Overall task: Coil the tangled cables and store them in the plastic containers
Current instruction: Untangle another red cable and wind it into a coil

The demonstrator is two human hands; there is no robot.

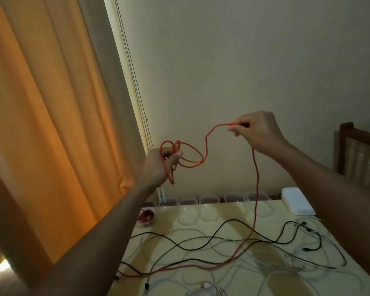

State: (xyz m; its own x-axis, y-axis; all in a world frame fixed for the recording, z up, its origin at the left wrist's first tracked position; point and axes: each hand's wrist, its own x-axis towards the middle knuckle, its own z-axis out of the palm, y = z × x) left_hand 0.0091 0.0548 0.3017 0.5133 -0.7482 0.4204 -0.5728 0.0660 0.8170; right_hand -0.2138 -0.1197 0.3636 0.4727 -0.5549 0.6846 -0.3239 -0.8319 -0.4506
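Loops of the red cable [255,189] are gripped in the curled fingers [175,157] of the left hand [158,165]. One strand is pinched by the right hand [259,131]. The rest is hung down to the counter [265,223], among black and white cables [201,248], before a row of clear plastic containers [209,199].

Both bare arms are up and reaching forward, hands apart from each other. The left hand [158,165] is the lower one, with its fingers and thumb curled round a few loops of the red cable [257,189]. The right hand [259,131] is higher and off to the right, wrist bent, fingertips and thumb pinching the same cable.
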